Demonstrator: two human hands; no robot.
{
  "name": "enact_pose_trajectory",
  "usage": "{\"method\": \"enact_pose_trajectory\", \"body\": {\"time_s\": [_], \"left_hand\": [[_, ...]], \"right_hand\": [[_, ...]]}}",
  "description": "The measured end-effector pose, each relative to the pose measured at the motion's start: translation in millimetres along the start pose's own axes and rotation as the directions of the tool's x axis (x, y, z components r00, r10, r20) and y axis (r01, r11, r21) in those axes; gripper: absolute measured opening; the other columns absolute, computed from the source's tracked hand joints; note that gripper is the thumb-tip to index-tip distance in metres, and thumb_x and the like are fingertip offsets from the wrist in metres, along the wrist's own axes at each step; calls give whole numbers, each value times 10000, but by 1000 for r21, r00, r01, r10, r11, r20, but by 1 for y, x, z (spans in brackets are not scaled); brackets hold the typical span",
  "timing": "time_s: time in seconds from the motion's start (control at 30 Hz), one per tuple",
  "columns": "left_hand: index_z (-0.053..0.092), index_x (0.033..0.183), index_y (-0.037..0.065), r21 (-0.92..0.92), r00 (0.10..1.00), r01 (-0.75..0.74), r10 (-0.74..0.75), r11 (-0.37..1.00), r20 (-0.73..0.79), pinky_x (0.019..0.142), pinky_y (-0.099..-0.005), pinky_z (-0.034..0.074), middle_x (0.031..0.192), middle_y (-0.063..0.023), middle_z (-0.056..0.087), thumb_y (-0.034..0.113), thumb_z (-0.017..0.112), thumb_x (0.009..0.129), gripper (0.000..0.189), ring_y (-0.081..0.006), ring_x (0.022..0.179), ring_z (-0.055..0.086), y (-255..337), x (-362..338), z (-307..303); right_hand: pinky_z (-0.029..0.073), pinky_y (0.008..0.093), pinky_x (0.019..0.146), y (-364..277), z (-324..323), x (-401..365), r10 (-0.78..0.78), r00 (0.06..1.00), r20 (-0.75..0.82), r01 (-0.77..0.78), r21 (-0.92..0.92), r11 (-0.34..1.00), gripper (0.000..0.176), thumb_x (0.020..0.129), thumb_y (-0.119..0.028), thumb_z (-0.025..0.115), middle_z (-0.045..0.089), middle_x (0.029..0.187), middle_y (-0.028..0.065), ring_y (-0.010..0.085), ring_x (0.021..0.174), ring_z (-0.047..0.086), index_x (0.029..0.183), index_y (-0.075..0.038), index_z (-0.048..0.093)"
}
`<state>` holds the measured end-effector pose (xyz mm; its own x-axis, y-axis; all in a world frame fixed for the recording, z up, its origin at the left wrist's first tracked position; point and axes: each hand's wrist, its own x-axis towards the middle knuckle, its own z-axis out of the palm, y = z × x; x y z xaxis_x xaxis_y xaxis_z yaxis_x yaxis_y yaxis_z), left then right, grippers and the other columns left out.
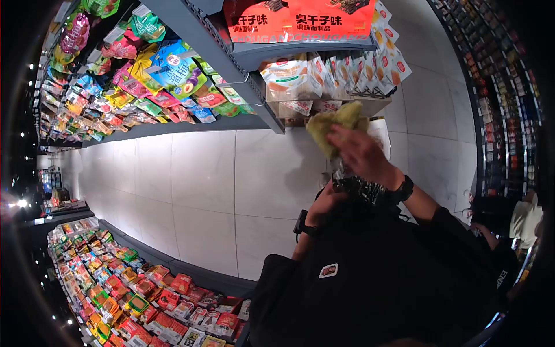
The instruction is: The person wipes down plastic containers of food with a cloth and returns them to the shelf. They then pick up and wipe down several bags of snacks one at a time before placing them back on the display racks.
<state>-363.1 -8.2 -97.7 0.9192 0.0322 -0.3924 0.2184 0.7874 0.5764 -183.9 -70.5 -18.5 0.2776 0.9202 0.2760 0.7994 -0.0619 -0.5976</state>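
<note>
My right hand grips a fuzzy yellow-green cloth, which bunches out past the fingers. Just beyond the cloth is the lower part of an end display holding white-and-orange snack packets. Nearer my chest, my left hand is curled, slightly blurred and partly hidden; what it holds cannot be made out. Between the two hands sits a shiny black patterned item, partly covered by my right forearm.
Shelves of bagged snacks fill the upper left, with red boxes atop the end display. A low bin of packets lies lower left. Pale floor tiles run between. Another person stands at right near tall shelves.
</note>
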Motion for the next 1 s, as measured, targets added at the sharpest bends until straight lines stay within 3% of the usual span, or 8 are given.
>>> {"method": "enact_pose_trajectory", "body": {"time_s": [0.1,0.23,0.43,0.5,0.6,0.83,0.9,1.0], "left_hand": [[603,1165,-5,-21,1000,-9,9,1000,-13,770,-289,526,1010,-58,676,-44,541,805,367,-164,909,656,6,-5,1],[607,1142,0,-51,996,24,-27,998,-79,768,-290,524,962,-42,668,-34,554,796,352,-158,887,651,5,-18,9],[565,1208,-2,-385,961,-157,51,909,-271,754,-286,525,1029,-58,659,-57,546,722,490,-180,912,649,-11,-23,-2],[570,1220,-8,-295,978,-151,99,944,-184,754,-295,536,1050,-85,675,-48,555,711,510,-201,900,663,-22,-26,-12],[579,1218,-21,-203,990,-85,59,976,-131,769,-314,553,1072,-116,687,-33,558,718,501,-213,899,677,-35,-26,-36],[531,1298,21,-443,945,-290,180,848,-274,850,-340,567,1140,-98,666,303,494,1018,399,-193,971,675,-23,0,-27],[503,1337,32,-580,939,-233,336,780,76,916,-326,541,1211,-91,636,397,392,1058,472,-171,1047,647,-25,-4,-29],[475,1374,47,-428,918,-364,243,827,-312,969,-310,510,1307,-61,575,417,403,1052,495,-141,1135,596,-26,-5,-10]], "right_hand": [[500,438,906,-5,0,-12,-296,951,85,306,-143,941,377,850,-61,588,580,1307,142,359,1000,610,1218,-119,641],[491,428,863,12,-1,-8,123,976,180,-119,-36,992,304,845,-99,609,579,1289,124,319,958,629,1143,-84,662],[499,458,904,2,-2,-31,-317,939,135,338,-174,925,232,829,-110,606,600,1204,146,335,1035,604,1041,-61,686],[473,448,977,36,-6,-37,109,971,213,-75,-160,984,274,821,-103,611,609,1178,169,359,1136,574,1079,-46,682],[453,448,1004,19,-16,-9,150,988,-38,-150,14,989,348,829,-85,601,595,1212,168,371,1175,551,1171,-53,655],[415,457,1070,-22,15,-69,-216,926,310,252,-79,965,315,836,-118,613,581,1254,129,377,1261,494,1145,-99,672],[405,464,1082,-24,21,-73,-310,857,412,336,11,942,294,828,-138,626,588,1239,126,382,1270,486,1114,-101,682],[386,466,1092,-20,20,-54,-298,911,284,328,-66,942,210,806,-170,645,610,1216,94,374,1278,477,1000,-103,692]]}}
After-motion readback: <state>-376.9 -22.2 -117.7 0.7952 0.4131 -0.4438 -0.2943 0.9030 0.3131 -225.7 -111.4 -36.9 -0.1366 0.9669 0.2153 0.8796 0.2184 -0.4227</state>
